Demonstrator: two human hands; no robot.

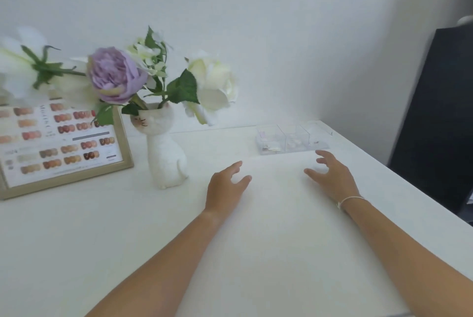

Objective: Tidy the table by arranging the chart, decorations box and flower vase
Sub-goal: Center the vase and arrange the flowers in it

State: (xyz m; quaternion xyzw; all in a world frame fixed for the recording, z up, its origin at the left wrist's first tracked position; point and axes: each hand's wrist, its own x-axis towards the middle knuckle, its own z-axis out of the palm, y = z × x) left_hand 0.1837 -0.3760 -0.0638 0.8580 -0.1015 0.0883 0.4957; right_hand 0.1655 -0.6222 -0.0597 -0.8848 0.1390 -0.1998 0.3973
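Note:
A gold-framed nail colour chart (pixel 61 148) leans at the back left of the white table (pixel 256 252). Right of it stands a white cat-shaped flower vase (pixel 166 158) with a purple rose and white flowers. A clear decorations box (pixel 293 139) with three compartments sits at the back right by the wall. My left hand (pixel 225 188) hovers open over the table between vase and box, holding nothing. My right hand (pixel 332 176), a thin bracelet on its wrist, is open just in front of the box, apart from it.
A white wall runs behind the table. A dark cabinet or screen (pixel 440 122) stands off the table's right edge. More white flowers (pixel 23 66) lie behind the chart at the far left.

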